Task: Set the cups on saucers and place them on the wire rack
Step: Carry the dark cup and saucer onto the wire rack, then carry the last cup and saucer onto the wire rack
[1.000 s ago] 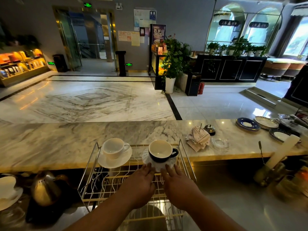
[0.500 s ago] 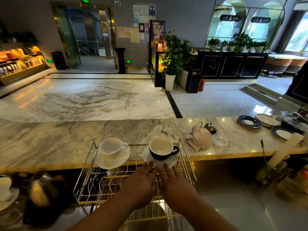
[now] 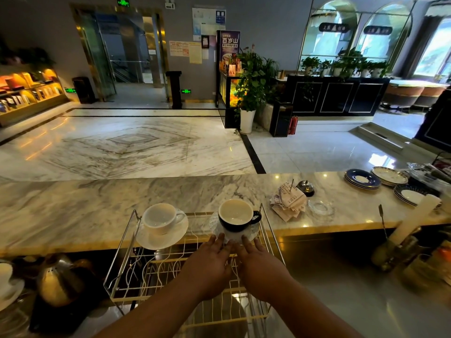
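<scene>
the dark cup sits upright on a pale saucer at the far right corner of the wire rack, mouth up, white inside. its handle sticks out to the right, toward the pile of paper slips on the marble counter, so its long line from handle to body runs left-right across the rack.

compared with a second ago not much changed with the cup itself, same spot, same handle direction. the hands have crept forward though: they were a bit short of the saucer and now the fingertips reach its near edge.

both hands lie just on the near side of the cup, palms down over the rack wires. the left hand has its fingers stretched out flat and fairly close together, tips touching the saucer rim at the left. the right hand is the same on the right side. neither is gripping anything, just flat fingers against the rim. the cup is right beyond the fingertips, between the two hands.

further left on the rack a white cup stands on a white saucer, handle also to the right. a metal kettle sits lower left, and stacked plates are far right on the counter.
</scene>
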A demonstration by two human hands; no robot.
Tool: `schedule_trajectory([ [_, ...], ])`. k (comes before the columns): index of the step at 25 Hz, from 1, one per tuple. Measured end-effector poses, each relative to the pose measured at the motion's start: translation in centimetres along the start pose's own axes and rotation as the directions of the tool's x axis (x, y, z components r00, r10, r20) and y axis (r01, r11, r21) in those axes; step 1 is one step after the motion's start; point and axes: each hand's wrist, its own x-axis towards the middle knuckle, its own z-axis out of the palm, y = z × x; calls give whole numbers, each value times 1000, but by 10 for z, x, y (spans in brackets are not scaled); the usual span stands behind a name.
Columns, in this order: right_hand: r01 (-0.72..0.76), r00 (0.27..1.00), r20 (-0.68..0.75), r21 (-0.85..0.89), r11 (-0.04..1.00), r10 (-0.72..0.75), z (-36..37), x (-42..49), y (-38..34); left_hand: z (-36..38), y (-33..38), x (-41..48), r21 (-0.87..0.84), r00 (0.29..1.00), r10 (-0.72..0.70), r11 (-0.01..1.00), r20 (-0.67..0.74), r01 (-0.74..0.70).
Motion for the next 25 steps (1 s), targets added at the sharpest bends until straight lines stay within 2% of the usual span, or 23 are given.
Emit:
schedule_trajectory([
  [6, 25, 999, -37, -9, 1000, -26, -9, -6, -4, -1, 0, -2, 32, 1000, 8, 999, 2, -8],
  [12, -14, 990, -139, 135, 991, 33, -16, -23, -16, -9, -3, -32, 11, 999, 12, 1000, -47, -11],
  [15, 50, 980, -197, 124, 991, -25, -22, -36, -32, -18, -10, -64, -10, 996, -24, 1000, -91, 23],
  [21, 203, 959, -207, 39, 978, -191, -21, -40, -96, -30, -32, -138, -64, 972, -71, 996, -222, 59],
  [25, 320, 933, -194, 54, 946, -305, 0, -34, -154, -16, -66, -200, -133, 946, -192, 978, -262, 162],
])
